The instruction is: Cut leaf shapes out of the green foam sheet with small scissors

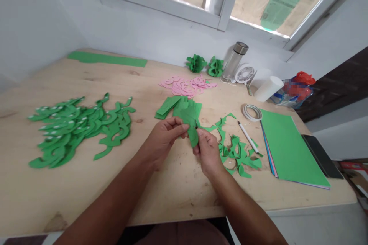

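Observation:
Both hands meet over the middle of the table, closed on one green paper piece (193,136). My left hand (165,138) pinches its left edge between thumb and fingers. On the right side, my right hand (207,149) has its fingers wrapped in at the piece's edge; a small dark thing shows at the fingertips, too small to name. Just behind the hands lie stacked green paper rectangles (169,106). Green offcuts (237,152) are scattered right of my right hand. A large pile of curved green cutouts (71,126), some with white spots, spreads at the left.
Pink cutouts (186,85) lie farther back, before two green paper shapes (196,64), a glass bottle (234,61) and a small fan (245,73). Rightward are a tape roll (252,112), a white pen (247,137), green sheets (293,149) and a dark flat object (322,156).

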A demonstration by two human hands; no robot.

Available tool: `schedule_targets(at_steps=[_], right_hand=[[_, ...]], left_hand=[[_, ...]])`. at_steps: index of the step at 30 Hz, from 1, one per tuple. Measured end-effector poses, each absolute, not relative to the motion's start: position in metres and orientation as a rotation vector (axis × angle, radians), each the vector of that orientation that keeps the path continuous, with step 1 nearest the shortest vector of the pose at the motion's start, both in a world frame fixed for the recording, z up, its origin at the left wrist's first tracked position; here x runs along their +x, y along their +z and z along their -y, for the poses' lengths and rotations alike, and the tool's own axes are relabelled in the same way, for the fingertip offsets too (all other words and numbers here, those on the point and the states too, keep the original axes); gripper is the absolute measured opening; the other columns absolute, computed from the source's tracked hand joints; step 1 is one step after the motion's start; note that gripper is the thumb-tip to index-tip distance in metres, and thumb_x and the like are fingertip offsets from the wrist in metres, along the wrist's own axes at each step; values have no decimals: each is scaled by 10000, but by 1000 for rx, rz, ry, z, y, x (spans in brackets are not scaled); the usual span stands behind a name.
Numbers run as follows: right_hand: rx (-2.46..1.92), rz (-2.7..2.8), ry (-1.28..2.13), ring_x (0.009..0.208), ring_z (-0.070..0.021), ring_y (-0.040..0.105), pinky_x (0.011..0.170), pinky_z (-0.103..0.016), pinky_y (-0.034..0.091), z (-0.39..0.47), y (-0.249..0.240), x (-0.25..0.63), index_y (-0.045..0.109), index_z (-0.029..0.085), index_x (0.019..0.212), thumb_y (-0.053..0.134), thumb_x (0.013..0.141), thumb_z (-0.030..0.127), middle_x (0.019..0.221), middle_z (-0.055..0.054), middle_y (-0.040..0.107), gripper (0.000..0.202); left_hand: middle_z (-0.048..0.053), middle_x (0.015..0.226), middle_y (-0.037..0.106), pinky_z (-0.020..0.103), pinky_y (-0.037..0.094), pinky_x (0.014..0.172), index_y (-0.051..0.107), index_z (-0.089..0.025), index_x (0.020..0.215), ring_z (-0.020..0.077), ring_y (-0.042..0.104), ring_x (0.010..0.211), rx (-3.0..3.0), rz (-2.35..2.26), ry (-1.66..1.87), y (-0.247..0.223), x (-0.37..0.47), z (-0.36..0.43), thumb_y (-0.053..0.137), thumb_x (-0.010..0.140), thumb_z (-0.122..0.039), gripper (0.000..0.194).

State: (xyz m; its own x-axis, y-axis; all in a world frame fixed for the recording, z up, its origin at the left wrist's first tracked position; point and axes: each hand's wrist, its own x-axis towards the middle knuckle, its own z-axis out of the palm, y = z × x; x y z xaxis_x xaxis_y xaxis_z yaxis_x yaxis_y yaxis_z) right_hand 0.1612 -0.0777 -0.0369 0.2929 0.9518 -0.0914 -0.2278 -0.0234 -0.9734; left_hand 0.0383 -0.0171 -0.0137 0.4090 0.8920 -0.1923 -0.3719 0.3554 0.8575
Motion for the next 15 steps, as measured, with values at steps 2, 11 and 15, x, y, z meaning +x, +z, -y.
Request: schedule_targets(at_steps=[2, 11, 15], right_hand=[[-1212, 793, 1123, 390, -77, 271, 396, -236, 185, 78, -37, 162, 534, 225, 613, 653, 801, 743, 429, 85, 404, 563], [-1217, 852, 1147, 400, -82, 271, 398, -243, 197, 79, -35, 162, 543, 223, 590, 635, 826, 736, 433, 76, 400, 572], [-1215, 898, 1131, 401, -84, 269, 401, -248, 213, 79, -37, 163, 541, 223, 571, 626, 849, 728, 437, 72, 403, 583]], left_hand=[[-27, 590, 636, 269, 447, 667, 677, -197, 604, 134, 553, 626, 847, -758, 919, -13, 38, 18, 929, 598, -266, 262], [-1, 639, 690, 294, 472, 688, 748, -181, 688, 155, 597, 652, 900, -787, 934, -14, 41, 19, 899, 606, -253, 186], [-18, 613, 661, 278, 435, 633, 733, -185, 654, 134, 549, 605, 920, -771, 954, -12, 41, 20, 894, 608, -247, 179]])
